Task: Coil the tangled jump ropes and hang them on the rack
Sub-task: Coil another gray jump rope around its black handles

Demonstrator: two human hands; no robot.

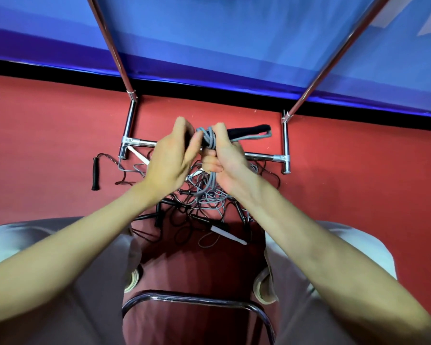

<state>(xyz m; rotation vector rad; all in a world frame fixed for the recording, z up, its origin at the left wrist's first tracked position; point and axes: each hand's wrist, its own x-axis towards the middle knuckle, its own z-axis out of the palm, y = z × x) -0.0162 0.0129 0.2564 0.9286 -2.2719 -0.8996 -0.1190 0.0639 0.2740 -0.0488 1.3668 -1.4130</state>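
A grey jump rope is wound in loops round its black foam handles, held up in front of me. My right hand grips the handles and the bundle of grey cord below them. My left hand pinches the cord at the wrapped loops. Under my hands, on the red floor, lies a tangled heap of grey and black ropes with black and white handles. The chrome rack stands just behind the heap, its two uprights rising toward me.
One black handle lies apart on the floor at the left. A white handle lies at the heap's near edge. A blue wall mat stands behind the rack. My knees and a chrome chair frame are below.
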